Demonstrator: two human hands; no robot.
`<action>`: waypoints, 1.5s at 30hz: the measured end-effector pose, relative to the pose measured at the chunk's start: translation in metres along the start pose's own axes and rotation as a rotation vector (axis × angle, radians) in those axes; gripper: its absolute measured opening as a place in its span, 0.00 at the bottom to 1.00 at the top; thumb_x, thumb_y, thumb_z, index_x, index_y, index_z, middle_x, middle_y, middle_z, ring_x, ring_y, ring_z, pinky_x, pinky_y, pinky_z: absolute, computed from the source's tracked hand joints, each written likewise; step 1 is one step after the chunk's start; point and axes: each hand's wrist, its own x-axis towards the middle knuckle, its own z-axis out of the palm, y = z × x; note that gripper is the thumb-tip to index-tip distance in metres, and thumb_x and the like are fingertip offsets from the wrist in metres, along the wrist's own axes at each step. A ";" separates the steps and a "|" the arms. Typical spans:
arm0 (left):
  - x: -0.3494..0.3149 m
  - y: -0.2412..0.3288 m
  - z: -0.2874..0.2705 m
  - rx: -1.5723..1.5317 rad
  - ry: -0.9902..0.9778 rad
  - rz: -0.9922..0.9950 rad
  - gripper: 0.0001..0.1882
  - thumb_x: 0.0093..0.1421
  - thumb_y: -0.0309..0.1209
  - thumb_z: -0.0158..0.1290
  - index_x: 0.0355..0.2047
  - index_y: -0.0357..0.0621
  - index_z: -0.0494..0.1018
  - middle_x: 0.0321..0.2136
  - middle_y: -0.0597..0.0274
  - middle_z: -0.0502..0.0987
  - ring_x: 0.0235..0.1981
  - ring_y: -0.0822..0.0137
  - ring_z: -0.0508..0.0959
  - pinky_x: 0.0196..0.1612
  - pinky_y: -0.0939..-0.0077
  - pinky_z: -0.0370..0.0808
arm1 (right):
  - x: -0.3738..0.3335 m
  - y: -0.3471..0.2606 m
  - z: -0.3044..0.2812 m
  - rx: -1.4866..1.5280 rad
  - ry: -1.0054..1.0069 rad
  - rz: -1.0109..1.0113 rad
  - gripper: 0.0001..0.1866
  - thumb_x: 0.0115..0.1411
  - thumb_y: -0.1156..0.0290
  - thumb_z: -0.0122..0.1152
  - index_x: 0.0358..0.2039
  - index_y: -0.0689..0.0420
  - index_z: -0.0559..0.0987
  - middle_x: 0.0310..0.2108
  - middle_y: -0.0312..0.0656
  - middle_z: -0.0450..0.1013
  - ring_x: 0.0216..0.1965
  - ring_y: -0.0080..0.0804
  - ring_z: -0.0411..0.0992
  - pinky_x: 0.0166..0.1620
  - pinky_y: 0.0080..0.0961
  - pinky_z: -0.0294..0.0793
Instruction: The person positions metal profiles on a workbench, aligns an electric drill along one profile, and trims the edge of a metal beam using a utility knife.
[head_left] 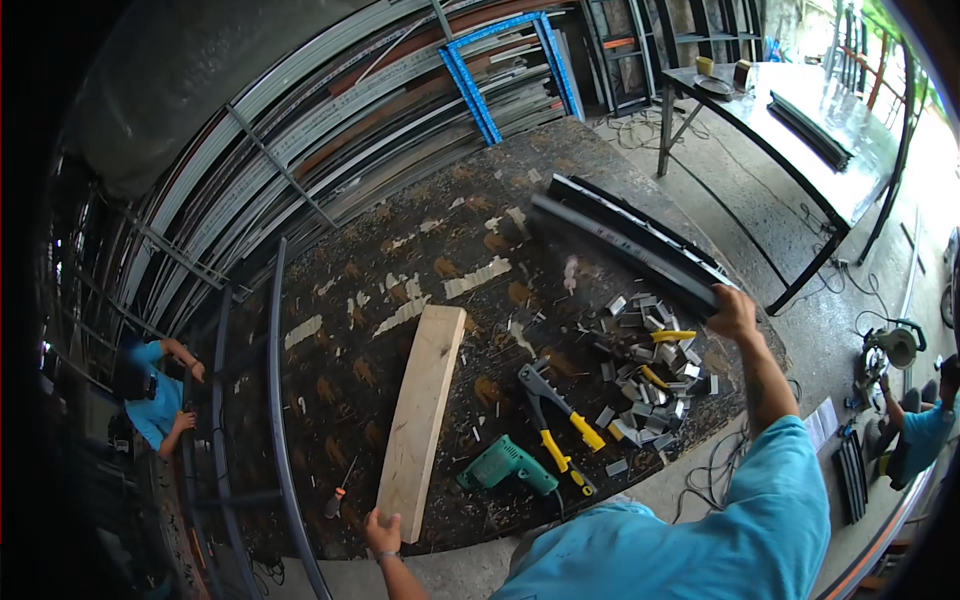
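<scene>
A pale wooden plank (422, 420) slants across the dark worktable. My left hand (382, 532) grips its near left corner, thumb on top. To the right, my right hand (733, 312) is closed round the near end of a dark metal profile (625, 250). The far end of this bar is blurred. Behind it and partly covered lie other dark profiles (650, 225). Between my hands are a hand riveter (556, 420) with yellow grips, a green power drill (508, 468) and a heap of short cut metal pieces (650, 370).
A dark metal frame (275, 400) stands at the left, with a co-worker (155, 395) behind it. A screwdriver (338, 500) lies left of the plank. Racks of long bars (330, 120) line the back. At right are a metal table (810, 100), a circular saw (893, 348) and another crouching person (920, 440).
</scene>
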 end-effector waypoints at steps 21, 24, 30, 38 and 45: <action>0.007 0.013 0.019 0.164 0.075 -0.248 0.56 0.33 0.71 0.63 0.59 0.54 0.64 0.50 0.52 0.69 0.54 0.50 0.67 0.52 0.46 0.59 | -0.288 -0.503 0.153 1.481 -0.995 0.185 0.15 0.50 0.81 0.59 0.42 0.66 0.77 0.31 0.41 0.76 0.32 0.30 0.75 0.37 0.26 0.75; 0.004 -0.004 0.022 0.126 0.097 -0.371 0.55 0.39 0.72 0.59 0.61 0.54 0.61 0.51 0.50 0.67 0.55 0.50 0.65 0.52 0.44 0.58 | -0.306 -0.539 0.165 1.269 -0.938 0.142 0.13 0.51 0.77 0.62 0.39 0.66 0.78 0.26 0.40 0.76 0.24 0.28 0.72 0.28 0.25 0.72; 0.020 -0.032 0.027 0.039 0.036 -0.347 0.50 0.54 0.74 0.40 0.65 0.49 0.58 0.53 0.42 0.66 0.51 0.43 0.66 0.52 0.39 0.58 | -0.313 -0.580 0.200 1.043 -1.132 0.175 0.13 0.51 0.78 0.64 0.39 0.63 0.78 0.29 0.40 0.76 0.26 0.26 0.73 0.25 0.23 0.69; 0.067 -0.011 0.040 -0.139 -0.026 -0.329 0.47 0.58 0.68 0.39 0.68 0.48 0.55 0.59 0.42 0.63 0.59 0.41 0.63 0.57 0.28 0.53 | -0.300 -0.668 0.175 0.391 -0.999 -0.123 0.16 0.51 0.69 0.63 0.37 0.68 0.80 0.32 0.54 0.79 0.34 0.45 0.80 0.36 0.35 0.80; 0.076 0.025 0.029 0.122 -0.051 -0.442 0.61 0.41 0.74 0.55 0.67 0.47 0.55 0.63 0.43 0.60 0.64 0.42 0.60 0.58 0.30 0.58 | -0.244 -0.630 0.183 0.543 -0.811 -0.628 0.25 0.50 0.53 0.69 0.40 0.61 0.79 0.32 0.56 0.78 0.38 0.55 0.78 0.40 0.42 0.76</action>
